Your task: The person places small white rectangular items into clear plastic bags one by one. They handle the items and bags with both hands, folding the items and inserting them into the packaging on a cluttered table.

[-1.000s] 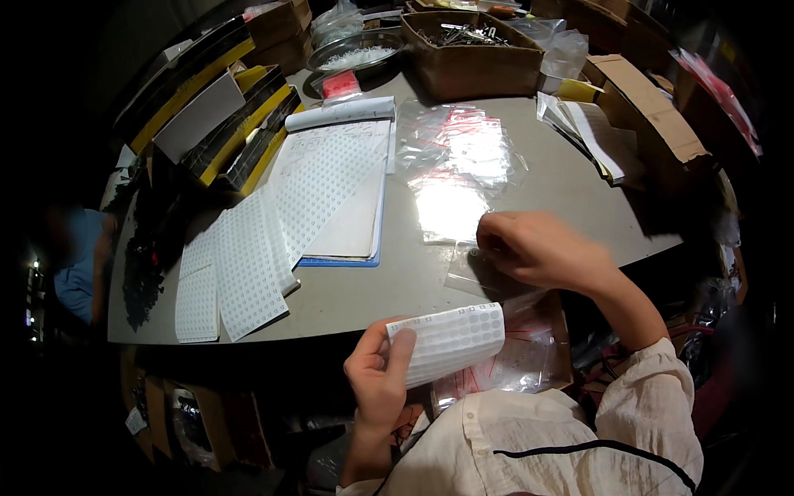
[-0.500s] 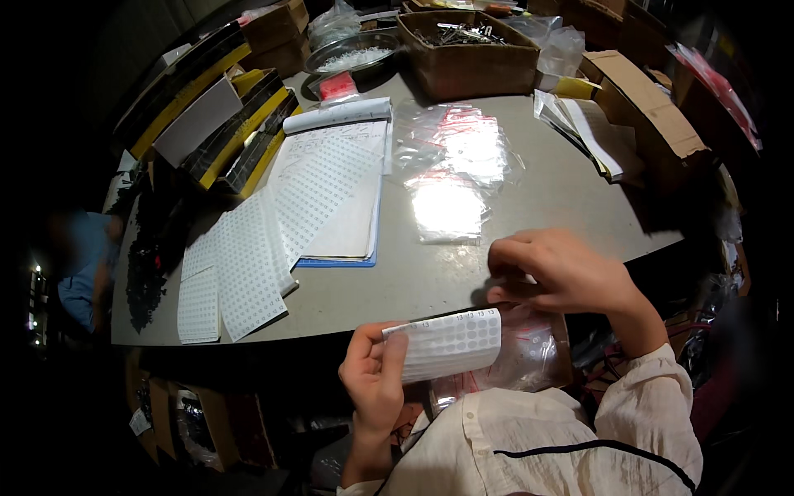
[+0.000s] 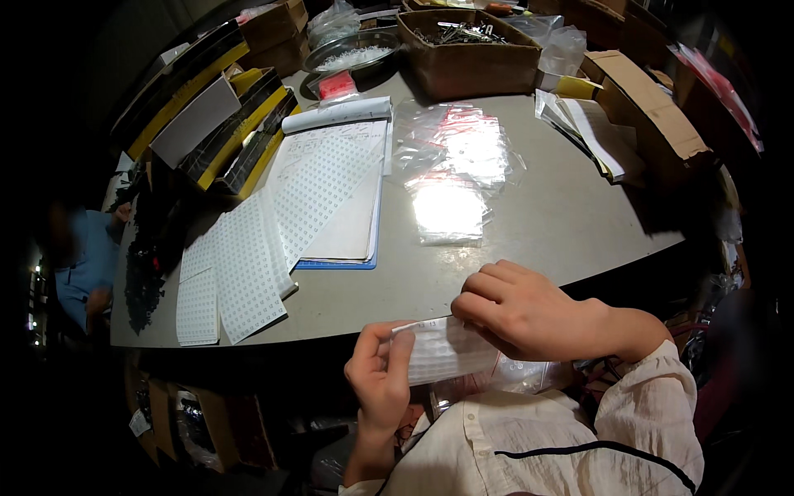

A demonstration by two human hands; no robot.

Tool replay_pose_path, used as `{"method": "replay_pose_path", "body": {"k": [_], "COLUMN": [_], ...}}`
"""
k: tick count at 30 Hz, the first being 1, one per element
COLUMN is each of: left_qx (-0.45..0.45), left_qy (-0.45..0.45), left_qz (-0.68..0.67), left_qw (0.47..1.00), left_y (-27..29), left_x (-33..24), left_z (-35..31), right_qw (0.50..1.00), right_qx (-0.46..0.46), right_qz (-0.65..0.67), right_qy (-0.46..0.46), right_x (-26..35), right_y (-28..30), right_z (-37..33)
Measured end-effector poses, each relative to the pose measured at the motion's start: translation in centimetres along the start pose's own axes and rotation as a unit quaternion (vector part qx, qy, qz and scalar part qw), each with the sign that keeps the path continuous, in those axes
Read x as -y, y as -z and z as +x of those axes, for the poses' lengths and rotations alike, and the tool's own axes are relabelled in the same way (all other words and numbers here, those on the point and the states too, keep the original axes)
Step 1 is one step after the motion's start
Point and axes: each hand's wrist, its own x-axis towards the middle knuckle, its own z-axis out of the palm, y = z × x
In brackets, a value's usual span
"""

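A white sheet of round stickers (image 3: 447,355) is held near the table's front edge, above my lap. My left hand (image 3: 382,376) is closed on its left end, thumb on the printed side. The sheet bows slightly. At its upper edge my right hand (image 3: 538,314) is bent over the paper with curled fingers, covering the sheet's upper right part. The fingertips are hidden, so anything pinched there does not show. Below the sheet, clear plastic bags (image 3: 529,376) with red lines lie on my lap.
On the table lie more sticker sheets (image 3: 248,273), a clipboard with papers (image 3: 343,223) and a pile of clear zip bags (image 3: 451,190). A box of metal parts (image 3: 467,62) and a bowl (image 3: 351,56) stand behind. Cardboard boxes (image 3: 649,103) flank the right side. A person (image 3: 87,264) sits far left.
My right hand has moved left and slightly down, from beyond the sheet's right end onto its upper edge. My left hand and the sheet have shifted slightly. The person at left has moved an arm.
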Motion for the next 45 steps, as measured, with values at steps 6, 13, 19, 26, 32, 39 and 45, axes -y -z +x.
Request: {"method": "replay_pose_path", "body": {"k": [6,13,19,26,32,39,45], "left_qx": [0.006,-0.025,-0.056,-0.047,-0.047,-0.043,-0.042], "left_qy": [-0.038,-0.017,-0.013,0.003,0.011,0.016,0.018], "left_qz": [0.054,0.022,0.008,0.007,0.006,0.014,-0.006], "left_qw": [0.998,0.999,0.998,0.999,0.999,0.999,0.999], "left_y": [0.6,0.9,1.4,1.1,1.2,1.5,1.0], "left_x": [0.3,0.6,0.7,0.8,0.5,0.6,0.4], "left_z": [0.3,0.8,1.5,2.1,2.0,1.8,1.7], "right_qw": [0.997,1.0,0.998,0.974,0.971,0.925,0.968], "right_qx": [0.028,-0.019,-0.008,0.008,0.018,0.214,0.089], "right_qz": [0.071,0.022,0.067,0.035,-0.044,-0.095,0.126], "right_qy": [-0.017,0.011,-0.009,-0.224,-0.233,-0.299,-0.196], "right_x": [-1.2,-1.0,-1.9,-10.3,-12.0,-7.6,-8.0], "right_y": [-0.1,-1.0,1.5,2.3,1.3,5.3,4.5], "right_z": [0.7,1.4,1.9,5.6,4.3,1.7,0.8]}}
